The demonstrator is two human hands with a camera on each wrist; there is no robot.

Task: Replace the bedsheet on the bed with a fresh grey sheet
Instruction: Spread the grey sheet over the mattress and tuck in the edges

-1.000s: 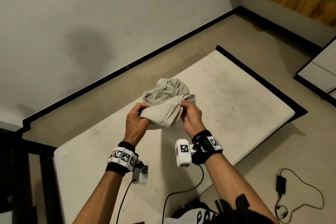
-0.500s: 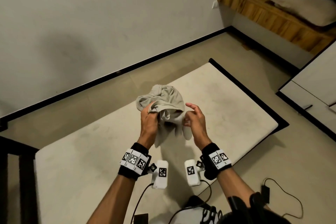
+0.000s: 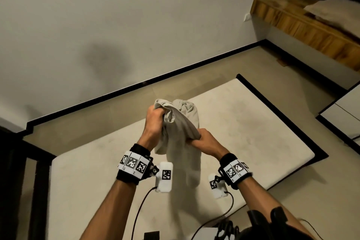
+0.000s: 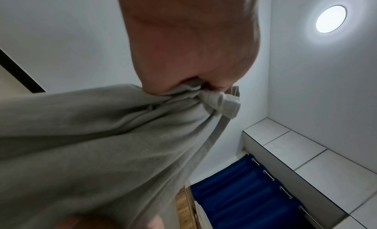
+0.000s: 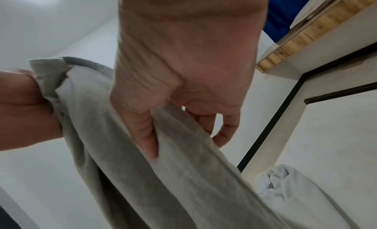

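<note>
A person stands over a bare mattress [image 3: 243, 132] on a low bed with a black frame [image 3: 288, 122], seen from a head camera looking down. Both forearms reach forward, each wearing a black wristband [image 3: 134, 165] with square black-and-white markers and a small white camera box [image 3: 165, 177] with a cable. The left hand [image 3: 153, 122], at about 10 o'clock from the picture's centre, is closed in a fist around a bunched corner of the grey sheet [image 3: 181, 142], held up in the air above the mattress. The right hand [image 3: 204, 140], lower and at about 3 o'clock from the left, has its fingers curled round a gathered fold of the same sheet, thumb pressed along the cloth. The sheet is stretched between the two hands, with a rounded wad behind the left fist and a long loose end hanging down between the wrists. The left wrist camera shows the cloth squeezed tight in the fist, with a round ceiling light [image 4: 330, 18] at 1 o'clock and a blue curtain [image 4: 244, 197] at 5 o'clock. The right wrist camera shows a crumpled white sheet [image 5: 295, 192] at 4 o'clock. In the head view a wooden ledge [image 3: 302, 25] carrying a pillow [image 3: 335, 9] sits at 2 o'clock, beside a pale wall [image 3: 116, 25] with a black skirting board [image 3: 175, 72]
</note>
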